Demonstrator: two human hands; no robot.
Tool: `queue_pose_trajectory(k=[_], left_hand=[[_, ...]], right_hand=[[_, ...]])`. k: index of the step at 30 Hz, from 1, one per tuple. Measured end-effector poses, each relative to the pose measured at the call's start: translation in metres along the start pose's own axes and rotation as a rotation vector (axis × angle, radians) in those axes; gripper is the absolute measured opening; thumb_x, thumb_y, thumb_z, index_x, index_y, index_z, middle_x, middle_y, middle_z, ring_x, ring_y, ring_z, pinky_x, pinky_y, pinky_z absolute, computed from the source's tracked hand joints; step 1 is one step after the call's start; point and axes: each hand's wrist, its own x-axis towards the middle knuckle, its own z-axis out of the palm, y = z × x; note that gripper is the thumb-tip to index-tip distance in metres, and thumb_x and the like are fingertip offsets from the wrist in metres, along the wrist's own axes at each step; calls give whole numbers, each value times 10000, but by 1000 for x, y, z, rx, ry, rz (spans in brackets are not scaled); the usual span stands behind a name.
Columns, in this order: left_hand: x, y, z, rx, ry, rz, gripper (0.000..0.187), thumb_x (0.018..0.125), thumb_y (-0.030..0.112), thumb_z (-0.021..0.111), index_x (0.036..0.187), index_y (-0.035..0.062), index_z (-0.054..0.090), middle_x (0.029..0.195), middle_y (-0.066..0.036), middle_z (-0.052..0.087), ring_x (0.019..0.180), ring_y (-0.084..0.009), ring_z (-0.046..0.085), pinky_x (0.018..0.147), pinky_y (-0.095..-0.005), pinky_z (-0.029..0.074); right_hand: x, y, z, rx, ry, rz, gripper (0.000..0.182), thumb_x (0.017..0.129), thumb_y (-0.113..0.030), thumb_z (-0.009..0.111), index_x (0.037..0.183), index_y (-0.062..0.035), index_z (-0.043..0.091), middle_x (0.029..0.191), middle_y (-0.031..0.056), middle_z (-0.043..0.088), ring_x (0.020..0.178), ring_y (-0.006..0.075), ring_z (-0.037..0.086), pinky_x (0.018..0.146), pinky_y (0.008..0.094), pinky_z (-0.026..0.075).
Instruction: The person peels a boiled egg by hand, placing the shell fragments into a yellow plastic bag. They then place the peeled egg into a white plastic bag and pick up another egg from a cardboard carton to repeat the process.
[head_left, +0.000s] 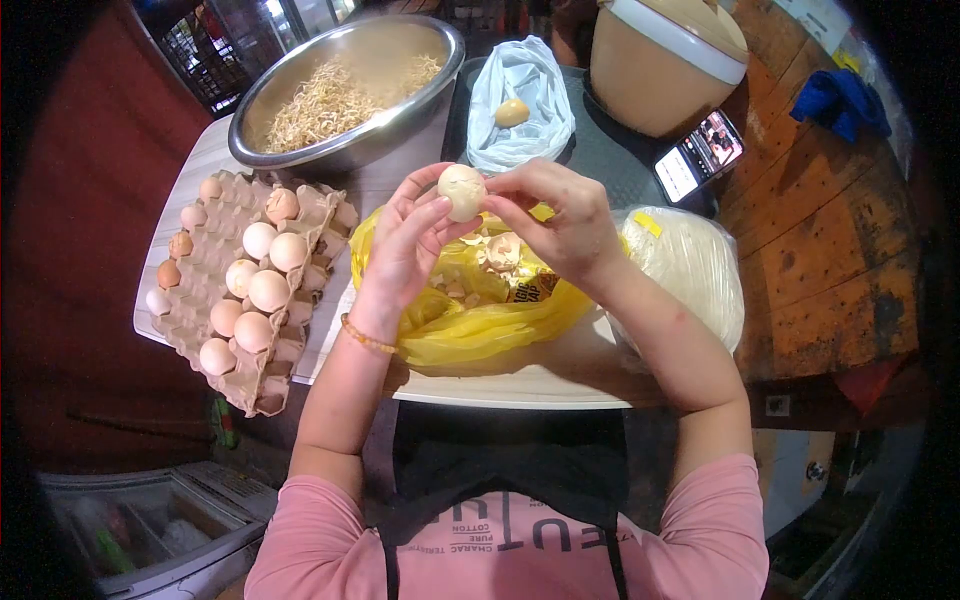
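Note:
A pale egg (462, 194) with a cracked shell is up between both hands, above a yellow plastic bag (470, 345). My left hand (408, 235) has its fingers and thumb round the egg's left side. My right hand (560, 220) pinches at the egg's right edge with thumb and fingertips. Bits of shell (503, 252) lie inside the open yellow bag. Behind the hands, a brownish peeled egg (511, 112) rests on a light blue plastic bag (545, 75). A cardboard egg tray (200, 290) on the left holds several eggs (268, 291), some with cracked shells.
A large metal bowl (440, 75) with dry shredded material stands at the back left. A dark tray (625, 165) carries a lidded tan container (650, 75) and a lit phone (700, 158). A plastic-wrapped white bundle (695, 275) sits at the right; a blue cloth (842, 103) lies farther right.

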Motion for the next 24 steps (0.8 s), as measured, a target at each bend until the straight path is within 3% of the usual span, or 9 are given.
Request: queue_pose_trajectory(k=[5, 10, 20, 24], left_hand=[[0, 0, 2, 81, 32, 9, 436, 891, 95, 612, 1266, -22, 422, 1160, -166, 596, 1048, -220, 625, 861, -352, 566], [0, -3, 1, 94, 35, -1, 449, 892, 95, 612, 1277, -23, 412, 1160, -164, 597, 1055, -226, 624, 859, -353, 566], [0, 1, 10, 69, 23, -18, 495, 891, 106, 598, 1322, -12, 385, 1187, -186, 592, 1069, -243, 621, 877, -351, 550], [1, -1, 2, 106, 16, 21, 493, 911, 120, 581, 1333, -22, 371, 1265, -227, 545, 1111, -255, 605, 899, -333, 545]], right_hand=[[0, 3, -1, -35, -44, 10, 95, 811, -108, 694, 878, -47, 666, 762, 117, 625, 638, 269, 629, 579, 346, 497], [1, 0, -2, -260, 8, -154, 75, 788, -88, 680, 823, -62, 618, 735, 99, 599, 658, 282, 622, 588, 363, 496], [4, 5, -7, -295, 77, -113, 89, 797, -109, 670, 794, -65, 592, 725, 87, 590, 645, 284, 612, 587, 370, 492], [3, -3, -10, -336, -56, -164, 75, 805, -70, 693, 819, -36, 628, 760, 92, 624, 673, 254, 633, 606, 325, 501]])
